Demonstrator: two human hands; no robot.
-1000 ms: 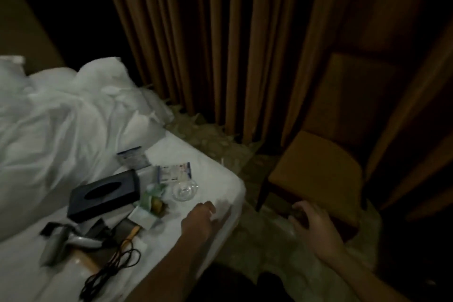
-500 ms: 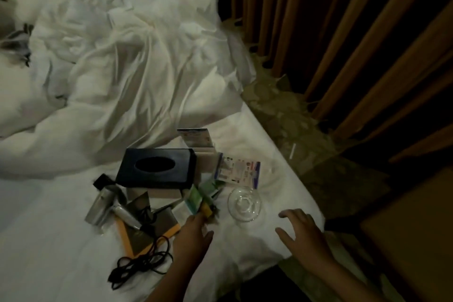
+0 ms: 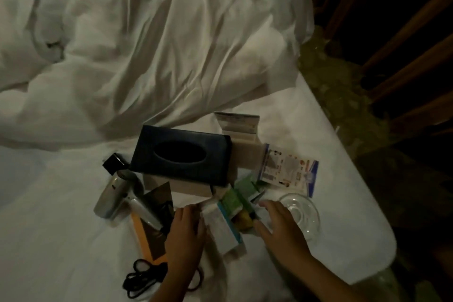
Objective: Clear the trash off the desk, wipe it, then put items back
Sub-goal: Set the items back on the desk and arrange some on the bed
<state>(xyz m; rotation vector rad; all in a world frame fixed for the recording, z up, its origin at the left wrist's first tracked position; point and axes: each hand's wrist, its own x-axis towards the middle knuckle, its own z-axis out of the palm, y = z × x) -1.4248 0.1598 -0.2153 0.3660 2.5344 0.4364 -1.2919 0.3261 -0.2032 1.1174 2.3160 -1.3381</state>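
Box (image 3: 221, 227) lies on bed sheet (image 3: 61, 228) between hands, left hand (image 3: 186, 230) flat against it, right hand (image 3: 282, 225) splayed just beside.

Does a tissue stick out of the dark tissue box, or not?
No. The oval slot of the dark tissue box faces up and looks dark; nothing white protrudes. Whether tissues remain inside, I cannot tell.

Bedroom, rumpled white bedding (image 3: 152, 39), curtains (image 3: 392, 32)

I see a rumpled white duvet (image 3: 159, 44) heaped from ten to twelve o'clock, brown curtains (image 3: 404, 56) at two, and mottled floor (image 3: 343, 95) beside the white-sheeted mattress (image 3: 348, 203).
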